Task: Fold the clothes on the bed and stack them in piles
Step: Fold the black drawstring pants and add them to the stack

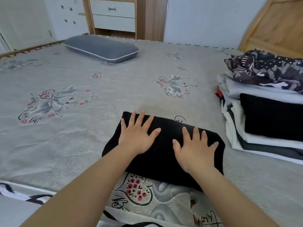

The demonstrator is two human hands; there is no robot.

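A black garment, folded into a thick, smooth rectangle, lies near the bed's near edge. The left hand and right hand press flat on it, fingers spread, gripping nothing.

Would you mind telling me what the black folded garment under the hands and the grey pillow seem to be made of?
Black folded garment: apparently a soft matte knit, since it shows no sheen and rounds softly at its folded edges under both flat hands.
Grey pillow: seemingly smooth woven fabric over soft filling, trimmed with pale piping along its seam.
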